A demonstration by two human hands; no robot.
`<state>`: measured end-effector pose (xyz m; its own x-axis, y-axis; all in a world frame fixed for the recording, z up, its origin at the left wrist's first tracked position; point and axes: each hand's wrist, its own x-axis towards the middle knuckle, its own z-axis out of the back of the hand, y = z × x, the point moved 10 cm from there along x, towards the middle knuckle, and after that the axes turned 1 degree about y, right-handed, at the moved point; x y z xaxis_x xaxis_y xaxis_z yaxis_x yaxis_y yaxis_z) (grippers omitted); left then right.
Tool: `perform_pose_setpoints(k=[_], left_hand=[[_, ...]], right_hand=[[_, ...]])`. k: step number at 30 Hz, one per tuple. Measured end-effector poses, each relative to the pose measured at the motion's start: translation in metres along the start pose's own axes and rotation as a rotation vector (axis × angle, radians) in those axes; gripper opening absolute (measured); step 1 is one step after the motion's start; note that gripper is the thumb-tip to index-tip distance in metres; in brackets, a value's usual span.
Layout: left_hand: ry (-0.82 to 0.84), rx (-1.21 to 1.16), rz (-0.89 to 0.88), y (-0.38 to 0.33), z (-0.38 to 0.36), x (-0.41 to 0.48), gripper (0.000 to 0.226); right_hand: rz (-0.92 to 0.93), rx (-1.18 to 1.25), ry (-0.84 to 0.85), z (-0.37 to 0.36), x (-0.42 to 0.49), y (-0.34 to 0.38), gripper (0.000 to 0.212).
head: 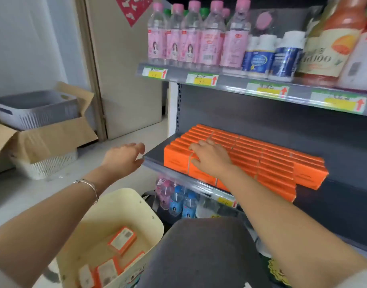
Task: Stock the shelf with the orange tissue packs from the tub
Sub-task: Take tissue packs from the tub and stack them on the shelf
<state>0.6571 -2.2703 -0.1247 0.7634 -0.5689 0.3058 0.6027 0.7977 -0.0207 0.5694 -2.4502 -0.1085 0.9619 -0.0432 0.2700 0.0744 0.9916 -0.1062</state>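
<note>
Rows of orange tissue packs stand on the grey middle shelf. My right hand rests flat on top of the front-left packs, fingers spread. My left hand hovers open just left of the shelf's corner, holding nothing. Below it stands the cream tub, with several loose orange packs lying on its bottom.
Pink-capped bottles and juice bottles fill the upper shelf. Small bottles stand on the lower shelf. At left, a grey basket sits in an open cardboard box. My grey-clad knee is beside the tub.
</note>
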Motion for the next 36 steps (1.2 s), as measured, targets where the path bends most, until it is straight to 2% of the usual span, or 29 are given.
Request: perform_pose_setpoints(k=[6, 10, 12, 18, 21, 24, 26, 30, 32, 34, 36], left_hand=[[0.135, -0.022, 0.2, 0.099, -0.078, -0.049, 0.026], [0.264, -0.056, 0.302, 0.139, -0.142, -0.073, 0.028], [0.33, -0.064, 0.335, 0.153, -0.174, -0.084, 0.028], [0.667, -0.114, 0.473, 0.186, -0.286, -0.139, 0.036], [0.865, -0.07, 0.457, 0.192, -0.337, -0.174, 0.041], [1.046, 0.025, 0.316, 0.192, -0.376, -0.205, 0.043], [1.106, 0.074, 0.235, 0.191, -0.395, -0.218, 0.044], [1.143, -0.006, 0.358, 0.202, -0.429, -0.236, 0.055], [1.195, -0.046, 0.413, 0.201, -0.443, -0.244, 0.07], [1.256, -0.047, 0.414, 0.194, -0.456, -0.253, 0.084], [1.273, 0.001, 0.379, 0.186, -0.463, -0.259, 0.084]], right_hand=[[0.138, 0.005, 0.179, -0.086, 0.035, 0.088, 0.034], [0.228, 0.04, 0.279, -0.145, 0.052, 0.138, 0.029], [0.269, 0.059, 0.327, -0.172, 0.06, 0.158, 0.032], [0.382, 0.085, 0.49, -0.255, 0.073, 0.201, 0.035], [0.42, 0.093, 0.57, -0.291, 0.074, 0.217, 0.037], [0.474, 0.089, 0.633, -0.32, 0.072, 0.236, 0.034], [0.505, 0.084, 0.643, -0.334, 0.071, 0.247, 0.03], [0.542, 0.042, 0.682, -0.366, 0.067, 0.255, 0.03], [0.547, 0.009, 0.725, -0.382, 0.061, 0.252, 0.032], [0.558, -0.028, 0.777, -0.397, 0.054, 0.249, 0.035], [0.564, -0.048, 0.816, -0.407, 0.05, 0.248, 0.036]])
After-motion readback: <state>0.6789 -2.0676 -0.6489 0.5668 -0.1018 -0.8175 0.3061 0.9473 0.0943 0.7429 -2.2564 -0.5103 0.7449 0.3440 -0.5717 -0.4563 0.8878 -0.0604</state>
